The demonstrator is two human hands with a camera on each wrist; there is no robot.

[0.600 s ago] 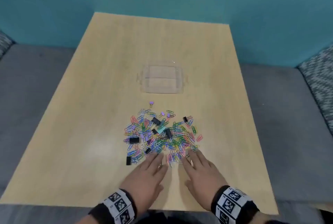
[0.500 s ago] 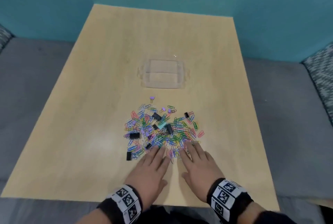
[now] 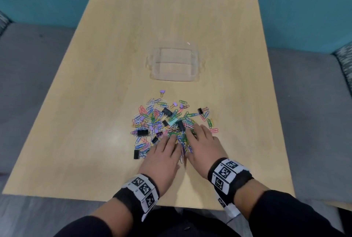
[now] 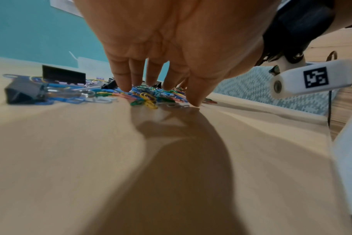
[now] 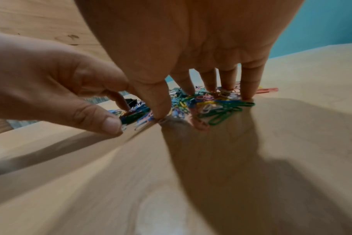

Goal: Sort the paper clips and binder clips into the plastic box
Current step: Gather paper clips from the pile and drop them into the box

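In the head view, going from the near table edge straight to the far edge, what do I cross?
Near to far: left hand and right hand side by side → clip pile → lone purple binder clip → clear plastic box → bare table.

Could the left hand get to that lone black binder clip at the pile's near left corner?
Probably yes. The black binder clip lies apart on bare wooden table, just left of the left hand, with nothing between.

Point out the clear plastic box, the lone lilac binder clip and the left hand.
clear plastic box (image 3: 197,69), head view, right rim
lone lilac binder clip (image 3: 162,91), head view, clip body
left hand (image 3: 162,157), head view, back of hand
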